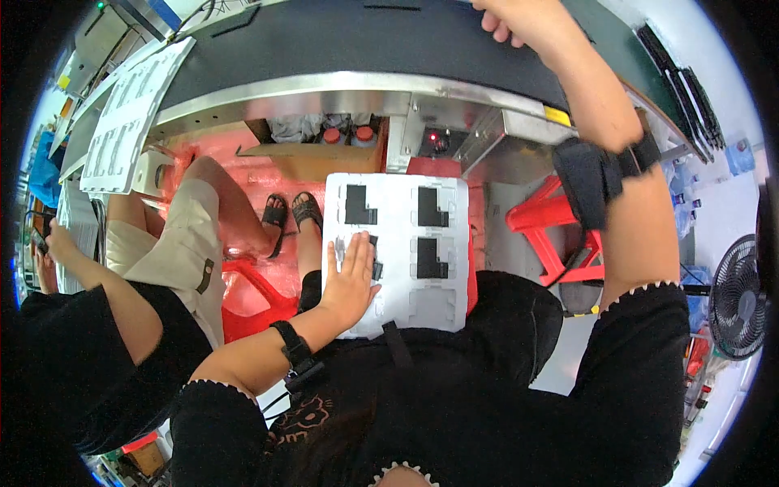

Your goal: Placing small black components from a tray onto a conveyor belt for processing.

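A white moulded tray (398,312) lies across my lap. In its recesses sit several flat black pieces with a notched corner, among them an upper left piece (356,203), an upper right piece (432,206) and a piece below that (430,258). My left hand (349,280) rests flat on the tray, fingers stretched out, partly covering another black piece (377,268). Over the far right of the dark conveyor belt (324,45) reaches my right hand (523,18), fingers curled. The upper picture edge cuts it off, and anything in its grip is hidden.
Thin black pieces (235,23) lie on the belt, behind a metal rail (324,83). Another white tray (134,114) leans at the left. A co-worker (122,325) sits close on my left. Red stools (544,215) and a black fan (740,296) stand nearby.
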{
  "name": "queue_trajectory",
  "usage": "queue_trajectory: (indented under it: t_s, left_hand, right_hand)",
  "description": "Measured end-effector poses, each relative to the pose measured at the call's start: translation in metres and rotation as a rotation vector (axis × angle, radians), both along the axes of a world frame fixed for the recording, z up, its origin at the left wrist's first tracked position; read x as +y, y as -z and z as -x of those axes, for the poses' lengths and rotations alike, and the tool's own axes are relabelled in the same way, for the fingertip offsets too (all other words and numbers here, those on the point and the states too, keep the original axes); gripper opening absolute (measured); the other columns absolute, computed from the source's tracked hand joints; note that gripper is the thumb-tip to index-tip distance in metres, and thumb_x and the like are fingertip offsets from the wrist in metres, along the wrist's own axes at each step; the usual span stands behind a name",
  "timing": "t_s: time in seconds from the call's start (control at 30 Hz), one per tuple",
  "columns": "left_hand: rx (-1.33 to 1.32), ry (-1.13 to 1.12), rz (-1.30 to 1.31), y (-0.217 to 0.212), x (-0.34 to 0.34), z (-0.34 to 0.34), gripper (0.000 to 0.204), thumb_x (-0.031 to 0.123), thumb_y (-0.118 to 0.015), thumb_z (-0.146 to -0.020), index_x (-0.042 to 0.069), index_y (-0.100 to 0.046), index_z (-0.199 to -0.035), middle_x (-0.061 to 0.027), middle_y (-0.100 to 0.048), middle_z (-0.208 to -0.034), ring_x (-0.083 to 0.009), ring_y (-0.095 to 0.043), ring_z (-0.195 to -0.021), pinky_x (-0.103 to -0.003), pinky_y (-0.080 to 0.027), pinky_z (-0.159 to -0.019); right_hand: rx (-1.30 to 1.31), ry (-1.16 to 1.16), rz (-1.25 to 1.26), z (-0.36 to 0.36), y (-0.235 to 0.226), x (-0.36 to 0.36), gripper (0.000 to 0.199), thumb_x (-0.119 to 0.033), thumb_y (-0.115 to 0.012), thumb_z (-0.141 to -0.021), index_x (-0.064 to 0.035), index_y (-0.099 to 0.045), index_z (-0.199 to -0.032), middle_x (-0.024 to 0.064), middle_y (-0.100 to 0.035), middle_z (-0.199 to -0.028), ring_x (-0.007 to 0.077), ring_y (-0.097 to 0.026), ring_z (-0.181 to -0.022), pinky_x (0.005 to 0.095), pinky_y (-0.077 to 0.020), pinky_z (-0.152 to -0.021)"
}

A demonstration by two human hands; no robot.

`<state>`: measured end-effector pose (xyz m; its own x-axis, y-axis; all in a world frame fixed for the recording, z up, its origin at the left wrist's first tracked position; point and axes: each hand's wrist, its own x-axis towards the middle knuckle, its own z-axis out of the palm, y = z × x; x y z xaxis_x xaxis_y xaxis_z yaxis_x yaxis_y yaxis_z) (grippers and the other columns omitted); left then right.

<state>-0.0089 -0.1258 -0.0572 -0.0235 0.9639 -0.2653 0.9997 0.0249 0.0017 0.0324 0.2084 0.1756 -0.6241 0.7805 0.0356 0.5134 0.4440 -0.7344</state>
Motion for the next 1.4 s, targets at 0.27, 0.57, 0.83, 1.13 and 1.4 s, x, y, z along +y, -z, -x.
queue_trajectory:
  t_s: [0.27, 0.57, 0.83, 1.13, 1.4]
  left_hand:
    - [-0.073, 0.053, -0.033, 0.012, -0.016, 0.012, 0.061, 0.035, -0.051, -0.081, -0.006, -0.034, -0.124, -0.0225, -0.025, -0.135, -0.0321, -0.028, -0.123, -0.048, -0.025, -0.098]
    - [-0.267, 0.12, -0.05, 0.017, -0.003, 0.042, 0.059, 0.03, -0.06, -0.073, -0.003, -0.042, -0.118, -0.0183, -0.036, -0.129, -0.0284, -0.039, -0.113, -0.038, -0.034, -0.092]
    - [-0.476, -0.133, -0.327, 0.015, -0.016, 0.038, 0.051, 0.022, -0.07, -0.064, -0.002, -0.053, -0.105, -0.014, -0.046, -0.118, -0.028, -0.045, -0.106, -0.043, -0.03, -0.096]
    - [-0.382, -0.065, -0.423, 0.018, -0.023, 0.028, 0.033, 0.019, -0.068, -0.066, 0.001, -0.058, -0.092, -0.0089, -0.053, -0.106, -0.0263, -0.049, -0.097, -0.039, -0.037, -0.081]
    - [-0.289, 0.012, -0.502, 0.019, -0.014, 0.023, 0.022, 0.014, -0.066, -0.067, 0.003, -0.059, -0.085, -0.0084, -0.057, -0.096, -0.0256, -0.053, -0.089, -0.037, -0.04, -0.077]
  right_hand:
    - [-0.353, -0.186, -0.61, 0.052, 0.043, 0.092, 0.042, -0.018, -0.059, -0.072, -0.0006, -0.054, -0.109, 0.0197, -0.058, -0.101, 0.0295, -0.055, -0.096, 0.034, -0.0426, -0.084]
    - [-0.862, -0.201, -0.668, 0.024, 0.032, 0.117, 0.053, -0.018, -0.07, -0.059, 0.001, -0.056, -0.106, 0.0178, -0.06, -0.098, 0.031, -0.058, -0.088, 0.0367, -0.0457, -0.077]
    - [0.067, -0.03, 0.016, -0.074, 0.021, -0.007, 0.031, -0.037, -0.064, -0.073, -0.0105, -0.052, -0.064, -0.003, -0.042, -0.048, 0.0043, -0.039, -0.042, 0.0197, -0.0288, -0.04]
    - [-0.247, -0.1, 1.267, -0.215, 0.206, -0.22, 0.025, -0.029, -0.05, -0.087, -0.0058, -0.052, -0.078, 0.0012, -0.052, -0.067, 0.0092, -0.048, -0.054, 0.0215, -0.0368, -0.045]
    - [-0.858, -0.551, 0.541, -0.187, 0.221, -0.22, 0.054, -0.048, -0.041, -0.085, 0.0022, -0.063, -0.082, 0.0164, -0.062, -0.073, 0.0297, -0.06, -0.072, 0.0399, -0.0462, -0.066]
